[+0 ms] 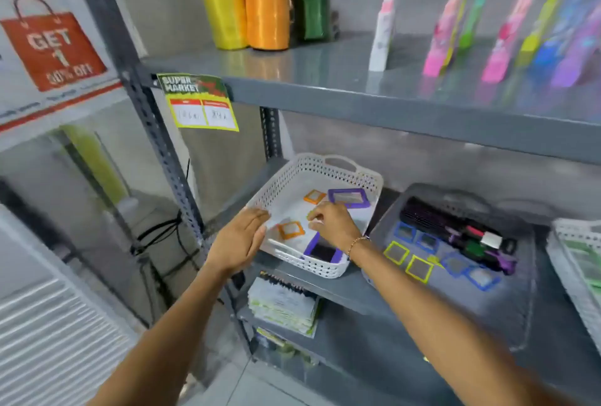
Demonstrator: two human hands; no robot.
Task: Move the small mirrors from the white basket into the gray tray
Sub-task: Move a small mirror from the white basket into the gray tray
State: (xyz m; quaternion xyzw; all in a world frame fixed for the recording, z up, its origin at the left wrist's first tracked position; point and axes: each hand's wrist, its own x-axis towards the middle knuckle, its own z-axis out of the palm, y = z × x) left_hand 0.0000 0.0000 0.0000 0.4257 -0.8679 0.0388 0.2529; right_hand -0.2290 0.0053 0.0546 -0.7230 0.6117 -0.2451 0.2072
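Grey metal shelf (325,288) in a shop aisle, sale poster (52,47) at left.
White basket (325,168) held small mirrors (290,230); gray tray (507,314) lay right. Left hand (240,239) was released at the rim; right hand (331,223) pinched a mirror.

Above the white basket (325,174): open air up to the underside of the upper shelf (390,109).
Basket interior: right hand (331,226) fills the middle; left hand (240,243) stands at the left rim.
Basket to gray tray (520,314): just beside each other, low rims between.
Tray back: combs and brushes (455,230) crowd it.
Tray front: bare floor near the framed mirrors (419,267).
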